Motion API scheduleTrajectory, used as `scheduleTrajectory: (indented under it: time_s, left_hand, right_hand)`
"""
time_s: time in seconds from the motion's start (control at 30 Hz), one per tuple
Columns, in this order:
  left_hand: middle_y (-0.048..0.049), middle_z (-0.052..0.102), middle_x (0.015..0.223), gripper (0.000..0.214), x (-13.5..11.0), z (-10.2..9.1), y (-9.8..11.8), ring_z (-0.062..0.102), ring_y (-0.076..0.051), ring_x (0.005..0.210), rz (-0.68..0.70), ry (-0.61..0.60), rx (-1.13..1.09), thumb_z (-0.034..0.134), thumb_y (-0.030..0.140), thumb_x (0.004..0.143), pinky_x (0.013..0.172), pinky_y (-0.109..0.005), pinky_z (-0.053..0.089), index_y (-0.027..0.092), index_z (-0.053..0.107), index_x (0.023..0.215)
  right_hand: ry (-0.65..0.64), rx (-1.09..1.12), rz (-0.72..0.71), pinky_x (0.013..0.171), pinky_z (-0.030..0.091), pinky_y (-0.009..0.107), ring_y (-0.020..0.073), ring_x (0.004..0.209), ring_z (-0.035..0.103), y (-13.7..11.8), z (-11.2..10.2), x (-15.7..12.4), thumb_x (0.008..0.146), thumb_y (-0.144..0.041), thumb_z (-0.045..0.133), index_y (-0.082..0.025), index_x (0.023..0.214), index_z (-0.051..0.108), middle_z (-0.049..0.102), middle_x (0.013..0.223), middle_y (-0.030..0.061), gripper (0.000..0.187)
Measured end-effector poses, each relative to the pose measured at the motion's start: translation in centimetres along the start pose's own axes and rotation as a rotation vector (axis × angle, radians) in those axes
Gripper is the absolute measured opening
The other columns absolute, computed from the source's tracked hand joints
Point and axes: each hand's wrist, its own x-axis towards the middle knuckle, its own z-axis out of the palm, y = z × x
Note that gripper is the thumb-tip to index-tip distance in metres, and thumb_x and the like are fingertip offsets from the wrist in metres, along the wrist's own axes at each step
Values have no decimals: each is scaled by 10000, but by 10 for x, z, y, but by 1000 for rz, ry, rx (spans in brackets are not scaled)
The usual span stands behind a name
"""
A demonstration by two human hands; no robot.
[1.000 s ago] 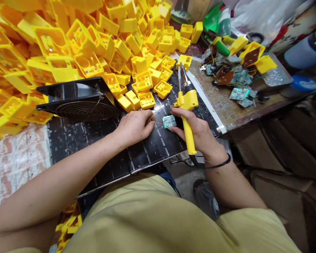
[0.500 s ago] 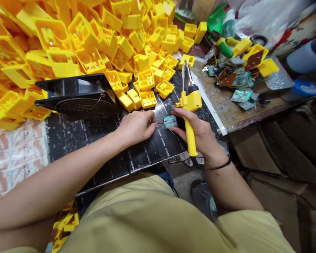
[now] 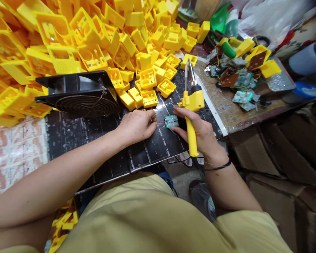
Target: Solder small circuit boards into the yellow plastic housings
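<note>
Circuit board, head view: low over black worktop, barely shifted since a second ago, right hand fingers clamped on it and soldering iron, left hand fingers pinching its wire, tip still lifted clear.

- Hands: two, the left hand and the right hand.
- Yellow soldering iron: one.
- Small green circuit board between the hands: one.
- Thin wires at that board: a few, too fine to count.
- Black fan: one.
- Black mat: one.
- Yellow plastic housings: a heap, far too many to count.
- Loose circuit boards on the bench: several, tangled, exact number unclear.
- Green-handled tool: one.
- Black wristband: one.
</note>
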Motion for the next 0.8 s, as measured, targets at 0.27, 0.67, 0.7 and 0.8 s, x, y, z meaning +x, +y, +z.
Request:
scheduleTrajectory:
  time_s: [0.27, 0.67, 0.7, 0.8]
  left_hand:
    - [-5, 588, 670, 156, 1, 0, 0, 529, -144, 613, 16, -2, -85, 526, 270, 836, 557, -257, 260, 175, 649, 844]
    - [50, 559, 574, 128, 16, -4, 15, 537, -63, 505, 8, 44, -1006, 550, 120, 867, 488, -163, 375, 158, 511, 752]
    - [44, 572, 585, 132, 16, -4, 16, 552, -64, 514, -12, 40, -1040, 548, 121, 874, 485, -159, 385, 160, 507, 755]
    - [27, 597, 621, 131, 18, 1, 17, 600, -84, 580, -47, 50, -1088, 563, 139, 872, 508, -165, 425, 165, 508, 757]
  right_hand:
    - [2, 8, 5, 1017, 536, 291, 178, 1144, 643, 0, 0, 0, 867, -227, 687, -298, 1435, 388, 600, 1349, 48, 646]
    - [8, 29, 9, 1031, 524, 289, 179, 1162, 632, 1, -1, -1, 857, -233, 700, -295, 1425, 402, 606, 1343, 44, 644]
    - [8, 32, 10, 1034, 523, 293, 181, 1163, 632, 0, -1, -1, 860, -236, 697, -294, 1424, 403, 604, 1345, 44, 639]
    - [16, 39, 14, 1029, 531, 299, 183, 1149, 640, -5, -1, 1, 861, -254, 699, -291, 1422, 402, 606, 1343, 47, 636]
